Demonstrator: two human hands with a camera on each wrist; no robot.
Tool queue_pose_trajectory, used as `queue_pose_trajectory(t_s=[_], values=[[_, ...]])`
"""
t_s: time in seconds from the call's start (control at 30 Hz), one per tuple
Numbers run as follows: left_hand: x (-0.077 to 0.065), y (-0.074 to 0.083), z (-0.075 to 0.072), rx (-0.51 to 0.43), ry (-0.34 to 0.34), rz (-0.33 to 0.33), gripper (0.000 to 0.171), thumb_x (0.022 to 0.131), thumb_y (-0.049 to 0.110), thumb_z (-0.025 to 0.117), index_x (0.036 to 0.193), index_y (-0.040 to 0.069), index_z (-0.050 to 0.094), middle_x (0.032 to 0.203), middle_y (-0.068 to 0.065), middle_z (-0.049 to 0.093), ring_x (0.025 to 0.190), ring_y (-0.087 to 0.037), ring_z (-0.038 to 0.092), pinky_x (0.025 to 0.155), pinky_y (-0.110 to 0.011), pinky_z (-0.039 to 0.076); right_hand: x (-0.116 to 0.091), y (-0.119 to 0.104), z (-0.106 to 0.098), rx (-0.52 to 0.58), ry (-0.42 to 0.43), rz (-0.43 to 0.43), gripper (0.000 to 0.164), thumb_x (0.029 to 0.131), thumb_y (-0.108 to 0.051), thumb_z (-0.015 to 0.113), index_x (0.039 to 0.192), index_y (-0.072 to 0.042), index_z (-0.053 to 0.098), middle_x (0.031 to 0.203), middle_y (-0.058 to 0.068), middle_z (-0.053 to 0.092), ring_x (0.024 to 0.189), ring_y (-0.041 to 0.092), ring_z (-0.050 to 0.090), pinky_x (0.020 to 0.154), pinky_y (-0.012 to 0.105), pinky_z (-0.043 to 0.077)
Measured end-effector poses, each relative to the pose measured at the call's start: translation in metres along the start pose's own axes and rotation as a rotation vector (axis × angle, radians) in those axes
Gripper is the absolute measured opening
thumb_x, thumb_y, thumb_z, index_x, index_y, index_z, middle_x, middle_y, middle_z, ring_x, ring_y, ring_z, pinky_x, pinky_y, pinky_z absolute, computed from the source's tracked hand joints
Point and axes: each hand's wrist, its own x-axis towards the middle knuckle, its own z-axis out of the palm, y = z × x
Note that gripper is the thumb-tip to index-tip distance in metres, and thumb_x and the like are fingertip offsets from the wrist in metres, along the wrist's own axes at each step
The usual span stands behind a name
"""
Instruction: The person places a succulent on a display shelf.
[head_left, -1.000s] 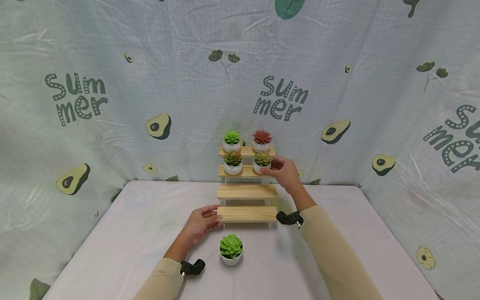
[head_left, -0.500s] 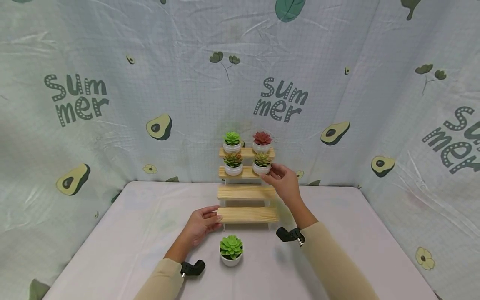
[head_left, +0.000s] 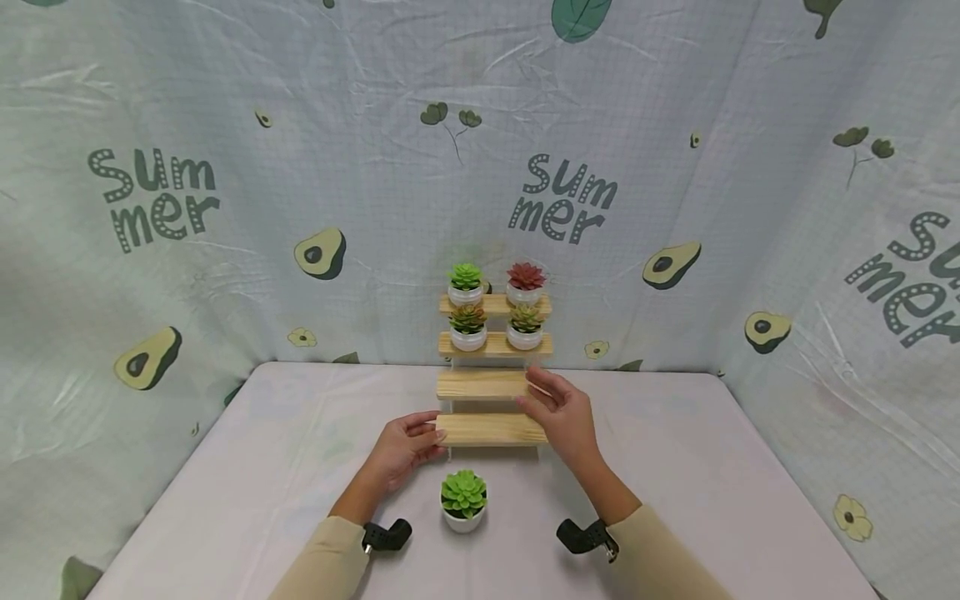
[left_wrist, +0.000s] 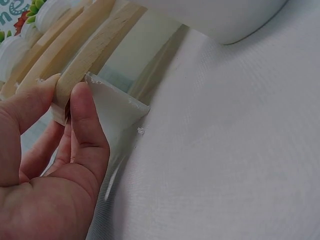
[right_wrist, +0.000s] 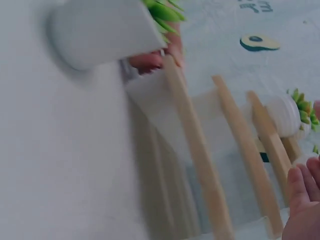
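Note:
A stepped wooden plant stand (head_left: pixel 491 429) with several tiers stands at the back middle of the table. My left hand (head_left: pixel 405 450) pinches the left end of its lowest board between thumb and fingers, as the left wrist view shows close up. My right hand (head_left: pixel 566 421), fingers parted and holding nothing, hovers by the right ends of the two lower boards. On the second tier from the top sit an orange-green succulent (head_left: pixel 468 327) and a yellow-green succulent (head_left: pixel 525 327) in white pots. Above them are a bright green succulent (head_left: pixel 466 283) and a red succulent (head_left: pixel 525 283).
Another potted green succulent (head_left: pixel 463 500) stands on the white-covered table (head_left: pixel 300 500), in front of the stand and between my forearms. A printed curtain (head_left: pixel 390 208) hangs right behind the stand.
My right hand has let go of the yellow-green succulent on the second tier and come down and toward me. The left hand keeps its grip on the lowest board.

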Motion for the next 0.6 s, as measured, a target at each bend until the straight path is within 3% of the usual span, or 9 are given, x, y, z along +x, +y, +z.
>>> queue_pose_trajectory(t_s=[0.3, 0.6], values=[[0.001, 0.0, 0.001, -0.003, 0.006, -0.001, 0.05, 0.097, -0.006, 0.064, 0.144, -0.01, 0.048, 0.101, -0.004, 0.067, 0.087, -0.013, 0.068, 0.076, -0.024, 0.063, -0.049, 0.014, 0.011, -0.008, -0.24, 0.002, 0.057, 0.087, -0.008, 0.081, 0.138, 0.004, 0.059, 0.145, 0.027, 0.056, 0.136, 0.041, 0.054, 0.11, 0.047, 0.049], [-0.002, 0.0, 0.001, -0.01, -0.008, 0.014, 0.052, 0.097, -0.005, 0.064, 0.145, -0.013, 0.046, 0.098, -0.002, 0.068, 0.086, -0.012, 0.068, 0.076, -0.024, 0.063, -0.078, 0.027, 0.02, 0.029, -0.455, 0.023, 0.068, 0.086, -0.011, 0.083, 0.145, 0.0, 0.051, 0.15, 0.027, 0.05, 0.14, 0.046, 0.047, 0.115, 0.046, 0.045]])
